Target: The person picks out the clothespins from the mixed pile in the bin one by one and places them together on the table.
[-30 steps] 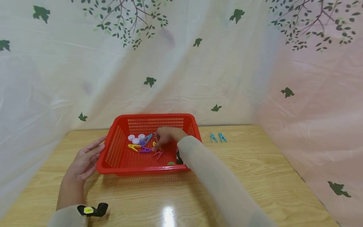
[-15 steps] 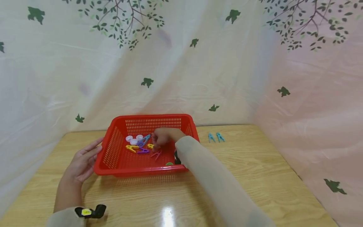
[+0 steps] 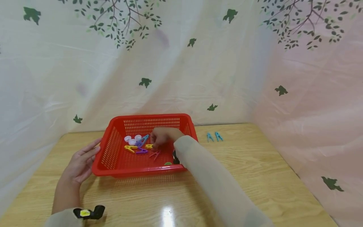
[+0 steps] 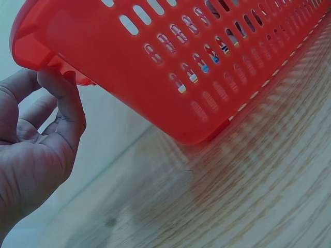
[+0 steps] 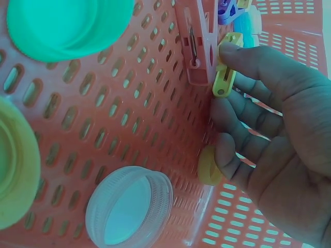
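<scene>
A red plastic basket (image 3: pixel 133 171) stands tilted on the table, and the left hand (image 3: pixel 80 164) holds its left rim; in the left wrist view thumb and fingers curl at the rim. Inside it, the right hand (image 3: pixel 163 137) pinches a yellow clothespin (image 5: pixel 224 82) between thumb and fingers. Right beside that lies a pink clothespin (image 5: pixel 199 41). Farther left in the basket are another yellow clothespin (image 3: pixel 130 147), a purple clothespin (image 3: pixel 141 151) and a blue clothespin (image 3: pixel 145 138). The right forearm hides the basket's right part.
White caps (image 3: pixel 132 142) lie at the basket's back left. A green cap (image 5: pixel 72 31), a yellow cap (image 5: pixel 15 163) and a clear cap (image 5: pixel 129 206) show near the right wrist. Two blue clothespins, one here (image 3: pixel 210 136), lie on the table right of the basket.
The whole head view has drifted slightly left. The yellow clothespin at the right fingertips has turned and shows more plainly. The left hand stays at the rim.
</scene>
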A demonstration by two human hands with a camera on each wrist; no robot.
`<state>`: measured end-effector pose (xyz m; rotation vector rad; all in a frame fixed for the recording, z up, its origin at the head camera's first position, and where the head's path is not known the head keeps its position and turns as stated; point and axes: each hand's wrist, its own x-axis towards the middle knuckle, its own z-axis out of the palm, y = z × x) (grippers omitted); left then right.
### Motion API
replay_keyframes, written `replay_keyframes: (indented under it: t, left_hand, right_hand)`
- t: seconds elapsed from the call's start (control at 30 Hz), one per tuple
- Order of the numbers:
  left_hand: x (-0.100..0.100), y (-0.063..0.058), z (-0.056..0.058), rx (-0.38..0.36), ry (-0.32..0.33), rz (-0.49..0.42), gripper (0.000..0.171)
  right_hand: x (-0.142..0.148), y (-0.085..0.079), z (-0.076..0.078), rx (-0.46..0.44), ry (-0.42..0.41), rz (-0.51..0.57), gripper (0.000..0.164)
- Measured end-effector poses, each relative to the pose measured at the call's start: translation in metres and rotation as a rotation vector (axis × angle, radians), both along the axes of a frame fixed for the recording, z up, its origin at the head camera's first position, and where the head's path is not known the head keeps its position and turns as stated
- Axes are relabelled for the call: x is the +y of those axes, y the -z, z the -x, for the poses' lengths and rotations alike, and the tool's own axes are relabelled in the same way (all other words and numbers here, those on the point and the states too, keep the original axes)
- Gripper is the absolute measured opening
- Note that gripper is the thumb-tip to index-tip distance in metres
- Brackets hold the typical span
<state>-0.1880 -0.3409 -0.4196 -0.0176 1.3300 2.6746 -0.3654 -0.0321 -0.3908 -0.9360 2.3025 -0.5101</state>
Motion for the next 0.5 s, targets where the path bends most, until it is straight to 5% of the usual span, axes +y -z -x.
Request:
replay_keyframes:
  t: [0.5]
  left_hand:
    - [0.001, 0.0, 0.001, -0.001, -0.007, -0.001, 0.036]
  right_hand:
    - [-0.005, -0.015, 0.0, 0.076, 0.068, 0.072, 0.011]
